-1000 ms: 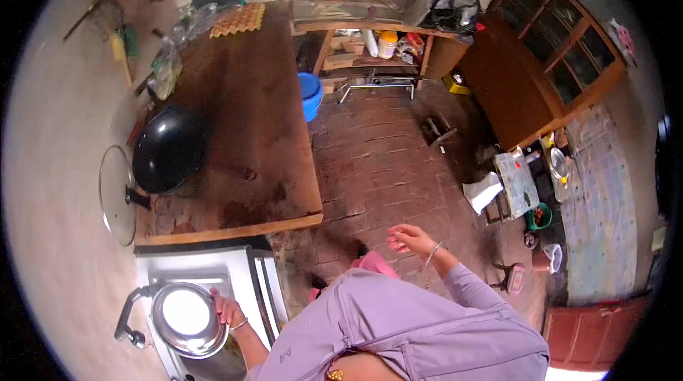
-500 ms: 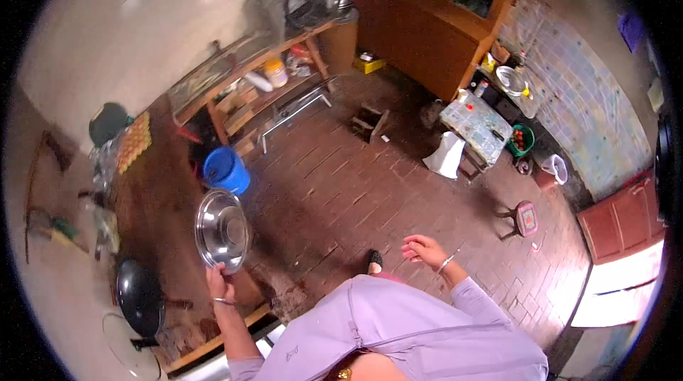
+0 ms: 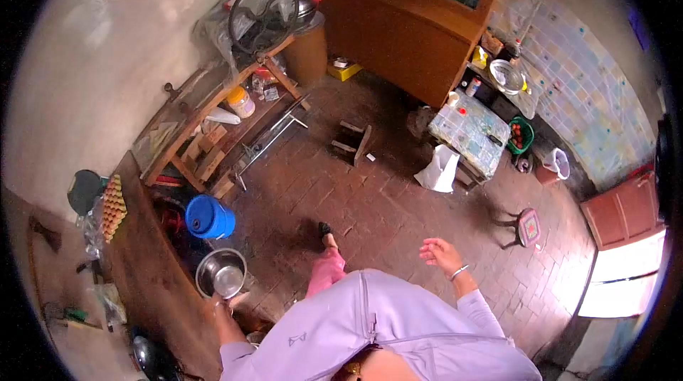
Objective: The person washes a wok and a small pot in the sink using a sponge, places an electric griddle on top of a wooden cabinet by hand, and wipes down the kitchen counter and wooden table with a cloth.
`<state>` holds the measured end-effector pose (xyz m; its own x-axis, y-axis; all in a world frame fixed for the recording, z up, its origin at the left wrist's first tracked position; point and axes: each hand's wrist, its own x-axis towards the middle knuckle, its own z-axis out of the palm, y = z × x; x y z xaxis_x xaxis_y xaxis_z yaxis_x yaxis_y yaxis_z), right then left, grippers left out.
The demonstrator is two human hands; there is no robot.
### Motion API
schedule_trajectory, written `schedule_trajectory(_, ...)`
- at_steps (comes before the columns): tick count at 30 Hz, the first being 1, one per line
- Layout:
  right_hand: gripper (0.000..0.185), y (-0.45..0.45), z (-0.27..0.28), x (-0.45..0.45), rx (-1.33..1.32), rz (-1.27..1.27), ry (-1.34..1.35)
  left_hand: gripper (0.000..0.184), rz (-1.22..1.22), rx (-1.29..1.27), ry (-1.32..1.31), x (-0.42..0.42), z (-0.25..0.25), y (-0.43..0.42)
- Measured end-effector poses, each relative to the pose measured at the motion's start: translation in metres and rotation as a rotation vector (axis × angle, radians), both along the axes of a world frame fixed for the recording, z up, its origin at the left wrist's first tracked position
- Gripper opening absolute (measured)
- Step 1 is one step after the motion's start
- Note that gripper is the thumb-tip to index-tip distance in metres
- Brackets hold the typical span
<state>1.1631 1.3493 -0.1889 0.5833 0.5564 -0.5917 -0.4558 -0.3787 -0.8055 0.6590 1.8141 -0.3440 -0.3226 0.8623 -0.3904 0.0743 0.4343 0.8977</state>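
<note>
A shiny metal basin (image 3: pixel 222 273) is held by its near rim in my left hand (image 3: pixel 222 304), just beside the edge of the long wooden counter (image 3: pixel 146 274). Its open side faces up, and no contents show in it. My right hand (image 3: pixel 441 256) is raised over the brick floor with its fingers apart, and it holds nothing. Just beyond the basin stands a blue bucket (image 3: pixel 210 217).
Egg trays (image 3: pixel 114 208) lie on the counter's far end. A small table (image 3: pixel 469 132) with a white bag (image 3: pixel 438 169) stands right of centre. A low stool (image 3: pixel 528 227) is at the right. A wooden piece (image 3: pixel 353 142) lies on the floor.
The basin left the sink area in my left hand and moved beside the counter edge near the blue bucket. The view has turned right, and a foot has come forward. My right hand stays open.
</note>
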Motion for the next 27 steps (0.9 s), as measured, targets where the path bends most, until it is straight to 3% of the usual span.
schedule_trajectory(1,0.027,0.017,-0.003,0.012,0.006,-0.02,-0.004,0.041,0.031,-0.065,-0.163,0.006,-0.01,0.015)
schedule_trajectory(2,0.027,0.037,-0.002,0.025,0.015,-0.041,-0.014,0.042,0.065,-0.133,-0.081,0.045,0.008,0.025)
schedule_trajectory(3,0.027,0.057,-0.005,0.04,0.018,-0.038,-0.021,0.045,0.097,-0.205,-0.004,0.11,0.063,0.022)
schedule_trajectory(6,0.028,0.124,0.004,0.078,0.028,-0.041,-0.013,0.045,-0.237,-0.074,0.071,0.198,0.083,0.084)
schedule_trajectory(7,0.028,0.147,0.013,0.087,0.061,-0.046,-0.019,0.048,-0.369,0.186,-0.084,0.214,0.057,0.116)
schedule_trajectory(8,0.028,0.173,0.022,0.103,0.092,-0.041,-0.028,0.052,-0.389,0.273,-0.443,0.243,0.051,0.139)
schedule_trajectory(9,0.028,0.202,0.03,0.12,0.052,0.018,-0.006,0.058,-0.379,0.187,-0.32,0.288,0.102,0.156)
schedule_trajectory(10,0.028,0.212,0.036,0.126,0.069,0.002,-0.01,0.05,-0.435,0.378,0.081,0.297,0.09,0.187)
schedule_trajectory(11,0.028,0.224,0.036,0.133,0.096,-0.03,-0.022,0.05,-0.51,0.375,0.054,0.304,0.075,0.211)
schedule_trajectory(13,0.027,0.244,0.033,0.151,0.068,-0.01,0.005,0.052,-0.577,0.304,-0.09,0.371,0.167,0.206)
schedule_trajectory(15,0.027,0.263,0.025,0.175,0.021,0.045,0.051,0.048,-0.576,0.353,-0.153,0.412,0.188,0.215)
schedule_trajectory(17,0.026,0.287,0.025,0.203,0.019,0.059,0.066,0.046,-0.582,0.405,-0.216,0.441,0.196,0.222)
schedule_trajectory(20,0.026,0.327,0.026,0.253,0.099,0.114,0.084,0.045,-0.616,0.407,-0.103,0.484,0.194,0.222)
schedule_trajectory(23,0.026,0.352,0.026,0.311,0.138,0.148,0.004,0.045,-0.643,0.391,-0.232,0.544,0.193,0.224)
schedule_trajectory(25,0.027,0.35,0.03,0.346,0.161,0.102,-0.019,0.045,-0.583,0.148,-0.189,0.59,0.2,0.221)
schedule_trajectory(27,0.027,0.337,0.038,0.379,0.14,0.033,-0.022,0.044,-0.592,0.082,-0.342,0.639,0.191,0.228)
